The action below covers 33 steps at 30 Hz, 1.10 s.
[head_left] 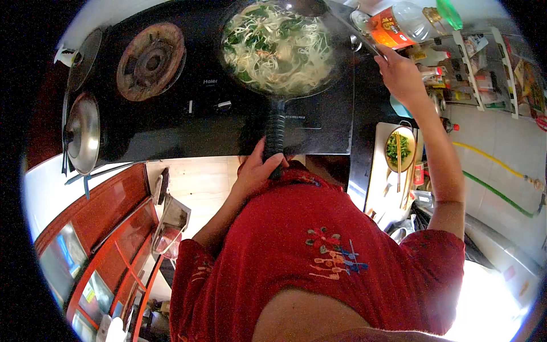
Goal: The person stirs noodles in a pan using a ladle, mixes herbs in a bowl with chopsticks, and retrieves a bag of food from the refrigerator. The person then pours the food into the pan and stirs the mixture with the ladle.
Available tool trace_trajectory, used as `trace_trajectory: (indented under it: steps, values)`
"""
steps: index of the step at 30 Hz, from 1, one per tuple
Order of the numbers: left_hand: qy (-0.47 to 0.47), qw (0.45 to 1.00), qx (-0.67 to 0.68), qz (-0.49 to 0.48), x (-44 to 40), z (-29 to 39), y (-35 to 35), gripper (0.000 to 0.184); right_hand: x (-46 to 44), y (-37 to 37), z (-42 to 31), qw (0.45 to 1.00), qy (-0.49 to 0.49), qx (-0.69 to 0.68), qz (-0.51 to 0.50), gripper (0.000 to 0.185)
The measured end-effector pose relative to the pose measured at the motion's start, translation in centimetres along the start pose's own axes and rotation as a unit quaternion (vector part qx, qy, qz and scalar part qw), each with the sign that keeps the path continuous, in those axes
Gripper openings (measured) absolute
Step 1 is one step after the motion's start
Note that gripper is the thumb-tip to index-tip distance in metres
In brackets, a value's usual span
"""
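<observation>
A wok (pixel 280 98) sits on the right side of the black stove, full of pale noodles and green leaves (pixel 279 48) in steaming broth. My left hand (pixel 259 171) is closed round the end of its black ribbed handle, close to my body. At the upper right, my right hand (pixel 399 74) grips the thin handle of a long ladle (pixel 347 25). The ladle's dark rounded head lies over the far edge of the wok, partly cut off by the top of the view.
Left of the wok is a bare burner (pixel 152 61), with a metal lid (pixel 84 134) by the stove's left edge. At right stand a plastic bottle with an orange label (pixel 393 27), a rack of seasonings (pixel 473 68), and a bowl of chopped greens (pixel 393 149) with chopsticks (pixel 399 165) across it.
</observation>
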<state>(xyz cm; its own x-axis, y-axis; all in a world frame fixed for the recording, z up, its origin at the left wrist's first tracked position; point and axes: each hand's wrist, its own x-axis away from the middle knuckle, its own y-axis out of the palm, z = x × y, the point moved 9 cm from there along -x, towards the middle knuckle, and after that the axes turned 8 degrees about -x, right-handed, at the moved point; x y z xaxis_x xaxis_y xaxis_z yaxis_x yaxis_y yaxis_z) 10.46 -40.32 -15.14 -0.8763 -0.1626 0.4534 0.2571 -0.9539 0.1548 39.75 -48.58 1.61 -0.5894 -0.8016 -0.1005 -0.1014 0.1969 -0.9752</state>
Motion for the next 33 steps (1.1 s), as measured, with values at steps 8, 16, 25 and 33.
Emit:
trace_trajectory:
  steps: [8, 16, 25, 33]
  values:
    - [-0.077, 0.996, -0.044, -0.018, 0.9, 1.4, 0.2, 0.055, 2.7, 7.2, 0.6, 0.978, 0.098, -0.146, -0.109, 0.024]
    - [-0.078, 0.993, -0.091, 0.001, 0.5, 0.6, -0.2, 0.065, 8.2, 9.0, -1.6, 0.620, 0.386, -0.637, -0.247, 0.022]
    - [-0.074, 0.992, -0.099, -0.024, -0.1, -1.2, -0.1, 0.071, 6.0, 2.9, -2.8, 0.736, 0.319, -0.563, -0.200, 0.035]
    - [-0.071, 0.995, -0.062, -0.014, 0.5, 0.2, -0.1, 0.068, 2.0, 0.1, -1.7, 0.975, 0.087, -0.191, -0.079, 0.031]
